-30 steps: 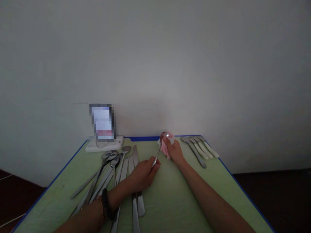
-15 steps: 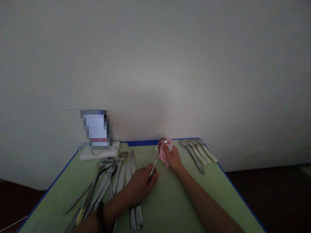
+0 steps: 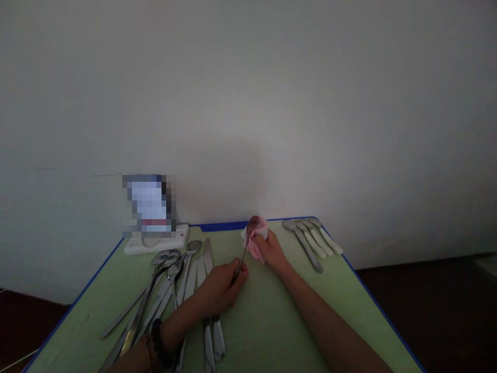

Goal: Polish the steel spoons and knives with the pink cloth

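My left hand (image 3: 225, 284) is closed around the handle of a metal spoon (image 3: 244, 252), which slants up and away over the table. Against the back of the spoon's bowl lies a pink and white cloth (image 3: 257, 250). My right hand (image 3: 271, 249) is closed on that cloth, its thumb pressing near the bowl. Under and left of my left forearm spreads a loose pile of metal spoons (image 3: 174, 269) and table knives (image 3: 208, 254), partly hidden by the arm. Right of my right hand lies another metal spoon (image 3: 305, 247), beside several pieces of cutlery with pale handles (image 3: 315, 244).
The green table (image 3: 272, 331) has a blue edge and stands against a pale wall (image 3: 248, 103). At its back left a blurred-out screen (image 3: 149, 199) rises behind a white power strip (image 3: 176, 239).
The spoon's bowl and the cloth have shifted slightly left relative to the table, and the bowl now faces a little differently. Both hands keep their hold. The whole view has moved slightly.
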Demonstrator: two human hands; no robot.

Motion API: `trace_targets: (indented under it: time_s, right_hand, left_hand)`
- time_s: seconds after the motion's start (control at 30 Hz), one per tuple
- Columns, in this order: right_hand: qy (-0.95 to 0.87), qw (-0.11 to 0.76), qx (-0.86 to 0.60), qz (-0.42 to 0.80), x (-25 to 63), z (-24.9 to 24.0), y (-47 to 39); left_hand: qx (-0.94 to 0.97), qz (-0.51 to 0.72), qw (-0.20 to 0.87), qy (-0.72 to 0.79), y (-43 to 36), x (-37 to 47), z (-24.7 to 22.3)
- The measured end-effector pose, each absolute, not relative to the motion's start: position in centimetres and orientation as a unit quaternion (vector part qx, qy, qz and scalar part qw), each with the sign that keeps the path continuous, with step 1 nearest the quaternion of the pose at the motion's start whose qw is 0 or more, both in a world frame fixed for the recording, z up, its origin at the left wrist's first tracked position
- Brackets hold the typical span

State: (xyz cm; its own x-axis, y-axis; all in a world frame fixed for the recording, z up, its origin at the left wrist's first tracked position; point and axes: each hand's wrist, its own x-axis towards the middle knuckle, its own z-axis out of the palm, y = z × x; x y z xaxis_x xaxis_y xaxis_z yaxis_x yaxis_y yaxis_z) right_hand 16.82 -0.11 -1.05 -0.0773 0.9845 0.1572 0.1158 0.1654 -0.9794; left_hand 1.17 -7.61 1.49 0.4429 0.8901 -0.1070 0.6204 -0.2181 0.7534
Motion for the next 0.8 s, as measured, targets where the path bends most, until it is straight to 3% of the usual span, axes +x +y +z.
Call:
trace_targets:
  time_s: [0.27, 0.8]
  right_hand:
    - [-0.580, 0.491, -0.479, 0.441, 16.9, -1.2, 0.2]
    - [-0.548, 0.511, -0.473, 0.464, 17.2, -1.4, 0.4]
  left_hand:
    - [0.687, 0.225, 0.497, 0.480, -7.3, 0.8, 0.3]
    - [0.707, 0.222, 0.450, 0.498, -7.5, 0.8, 0.3]
